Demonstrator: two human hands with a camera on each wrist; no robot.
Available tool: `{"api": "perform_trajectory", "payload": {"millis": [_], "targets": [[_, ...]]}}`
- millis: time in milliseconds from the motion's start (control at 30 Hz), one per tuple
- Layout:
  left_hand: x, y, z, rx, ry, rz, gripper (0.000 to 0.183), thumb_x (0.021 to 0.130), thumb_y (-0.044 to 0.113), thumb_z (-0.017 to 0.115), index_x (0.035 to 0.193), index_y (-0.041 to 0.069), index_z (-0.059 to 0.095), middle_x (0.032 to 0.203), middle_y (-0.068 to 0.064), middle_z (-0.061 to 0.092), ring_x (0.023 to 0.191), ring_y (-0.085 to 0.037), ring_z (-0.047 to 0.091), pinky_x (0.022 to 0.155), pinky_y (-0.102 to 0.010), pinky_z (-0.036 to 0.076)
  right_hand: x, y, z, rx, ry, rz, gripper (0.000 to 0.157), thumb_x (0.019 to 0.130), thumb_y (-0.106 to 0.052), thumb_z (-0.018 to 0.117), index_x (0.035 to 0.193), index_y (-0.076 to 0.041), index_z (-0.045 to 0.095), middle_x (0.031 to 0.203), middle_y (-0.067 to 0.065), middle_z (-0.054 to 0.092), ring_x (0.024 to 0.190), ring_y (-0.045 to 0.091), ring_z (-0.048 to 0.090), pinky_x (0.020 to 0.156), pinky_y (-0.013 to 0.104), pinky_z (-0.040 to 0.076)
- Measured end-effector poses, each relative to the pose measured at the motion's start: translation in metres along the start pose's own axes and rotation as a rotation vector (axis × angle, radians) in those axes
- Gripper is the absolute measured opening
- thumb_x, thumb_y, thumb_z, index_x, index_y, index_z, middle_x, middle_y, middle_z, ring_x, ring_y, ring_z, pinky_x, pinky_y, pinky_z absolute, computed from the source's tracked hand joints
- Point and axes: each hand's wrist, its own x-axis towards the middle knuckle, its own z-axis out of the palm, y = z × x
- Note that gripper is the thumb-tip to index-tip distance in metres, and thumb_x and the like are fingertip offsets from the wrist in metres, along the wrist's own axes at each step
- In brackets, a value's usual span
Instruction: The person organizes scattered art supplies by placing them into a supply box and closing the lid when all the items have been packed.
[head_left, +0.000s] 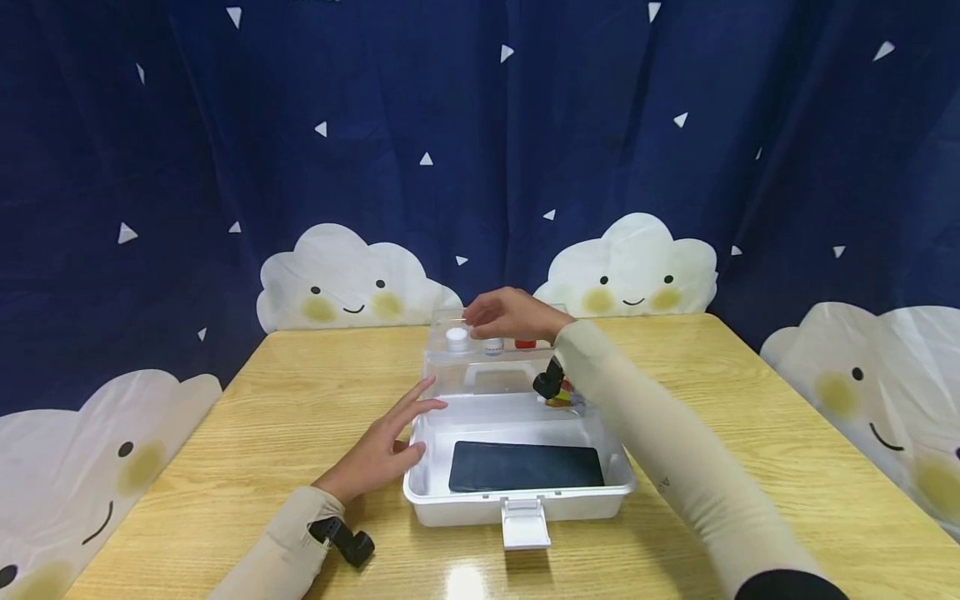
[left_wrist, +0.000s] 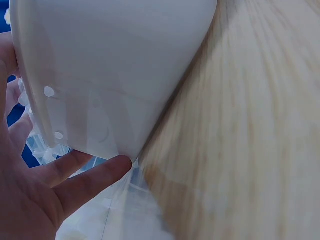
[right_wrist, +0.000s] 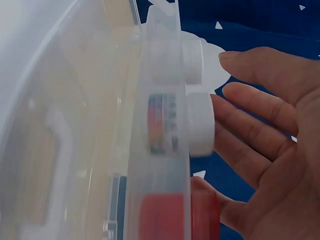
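Observation:
A white plastic storage box stands opened, its clear lid tilted back. Spread fingers of my left hand rest along the box's left side; the left wrist view shows them at its corner. Over the raised tray behind the box, my right hand hovers with loosely bent fingers, holding nothing. Beneath and beside it stand a white-capped bottle, a labelled bottle with a white cap, and a red container. Its fingertips are right at the labelled bottle's cap in the right wrist view.
A flat dark rectangular object lies inside the box. Small colourful packets sit at the box's right, partly behind my right sleeve. The front latch hangs down over the wooden table. A blue cloud-patterned curtain surrounds the table.

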Motion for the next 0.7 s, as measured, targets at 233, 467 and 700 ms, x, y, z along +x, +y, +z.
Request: {"api": "perform_trajectory", "payload": {"millis": [233,467,700], "targets": [[0.002,-0.023,0.005,-0.011,0.013,0.002,0.06,0.081,-0.003,0.053,0.133,0.024,0.042,0.15,0.008,0.009,0.133,-0.028,0.021,0.071,-0.026,0.051,-0.015,0.009,-0.011,0.006,0.012,0.007,0.033,0.081,-0.029,0.066,0.112,-0.018,0.061,0.113,-0.002,0.061,0.102,0.01,0.056,0.084,0.03,0.047],[0.002,-0.036,0.008,0.005,0.024,0.006,0.062,0.08,-0.003,0.054,0.133,0.028,0.041,0.151,0.008,0.008,0.133,-0.028,0.021,0.07,-0.026,0.051,-0.031,0.02,-0.023,-0.001,0.032,0.049,0.033,0.081,-0.033,0.065,0.112,-0.022,0.061,0.117,-0.001,0.059,0.105,0.013,0.054,0.087,0.035,0.046],[0.0,-0.006,0.002,-0.012,0.023,0.023,0.056,0.08,-0.005,0.052,0.132,0.015,0.043,0.151,-0.004,0.011,0.132,-0.031,0.022,0.073,-0.029,0.051,-0.049,0.03,-0.039,-0.005,0.079,0.05,0.035,0.081,-0.035,0.065,0.113,-0.022,0.061,0.114,-0.004,0.06,0.108,0.014,0.053,0.094,0.04,0.04]]}}
